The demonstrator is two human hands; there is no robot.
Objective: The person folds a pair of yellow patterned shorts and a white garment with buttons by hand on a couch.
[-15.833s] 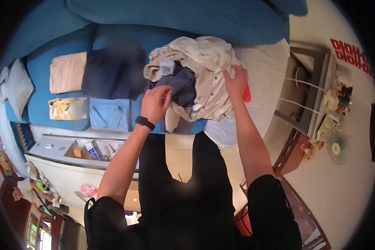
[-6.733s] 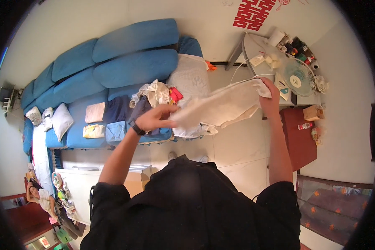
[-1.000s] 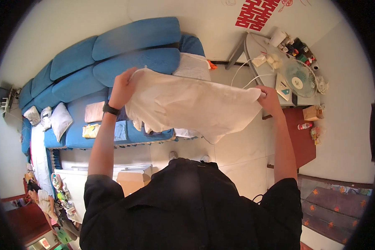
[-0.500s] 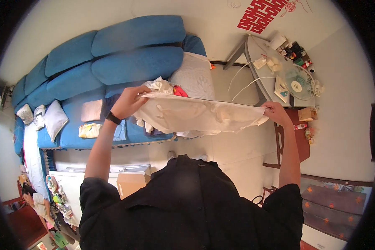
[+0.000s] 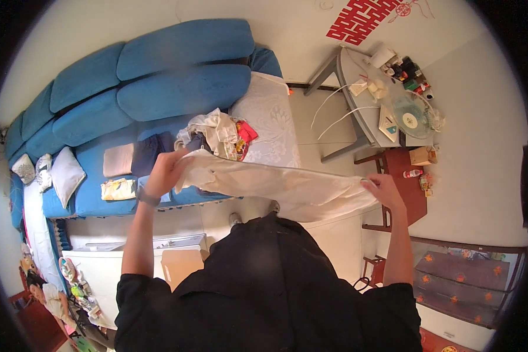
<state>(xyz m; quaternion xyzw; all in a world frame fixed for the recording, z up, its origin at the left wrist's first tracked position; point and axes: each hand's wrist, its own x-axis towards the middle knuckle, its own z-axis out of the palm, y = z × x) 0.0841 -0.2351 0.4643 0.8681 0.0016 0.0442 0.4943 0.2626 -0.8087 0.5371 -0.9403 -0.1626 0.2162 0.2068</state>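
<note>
I hold a large cream-white cloth stretched out flat in front of me, above the floor beside the blue sofa. My left hand grips its left corner, a dark band on that wrist. My right hand grips the far right edge. A heap of unfolded clothes in cream, dark blue and red lies on the sofa seat just beyond the cloth. Folded pieces lie to its left: a beige one, a dark blue one and a yellow patterned one.
A white patterned cover lies on the sofa's right end. A grey table with a small fan, boxes and bottles stands at the right, a dark red cabinet below it. Pillows lie at the left. A cardboard box sits near my legs.
The cloth, held up high and spread a second ago, has come down and now lies level and lower between my hands. Both hands dropped with it.
</note>
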